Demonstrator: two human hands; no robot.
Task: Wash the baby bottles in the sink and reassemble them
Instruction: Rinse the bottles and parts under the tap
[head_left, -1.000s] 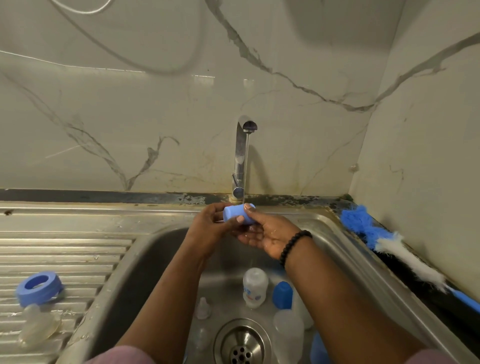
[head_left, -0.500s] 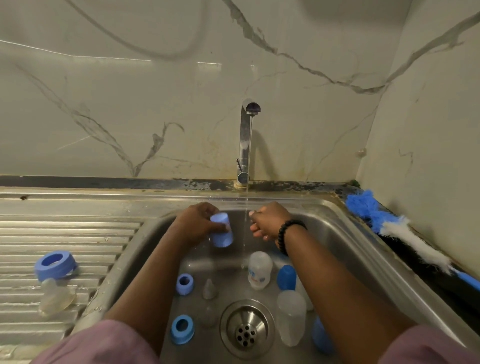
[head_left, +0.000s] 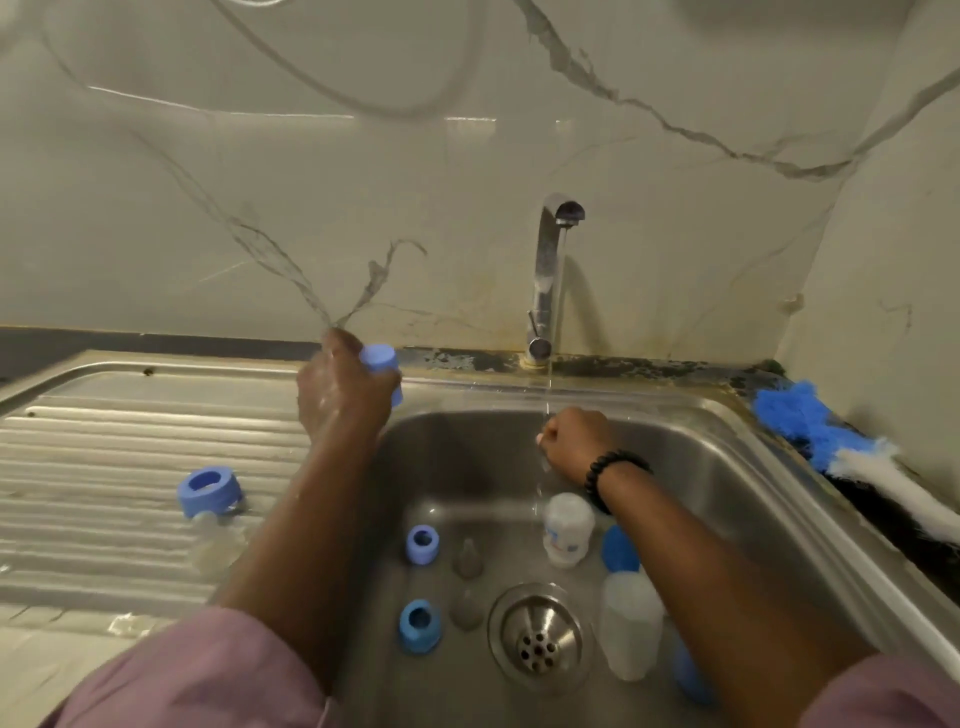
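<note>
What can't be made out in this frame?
Head view only:
- right hand: fingers curled under the tap stream; whether they hold anything is hidden by the hand itself.
- clear teat on the drainer: blurred.
- blue part by the right forearm: mostly hidden.
- bottle brush: handle cut off at the right edge.

Dim, soft blur, edges warped.

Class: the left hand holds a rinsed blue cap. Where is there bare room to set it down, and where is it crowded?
Free: the ribbed drainboard behind the blue ring, up to the sink's rear rim. Crowded: the basin floor around the drain, strewn with rings, teats and bottles.
</note>
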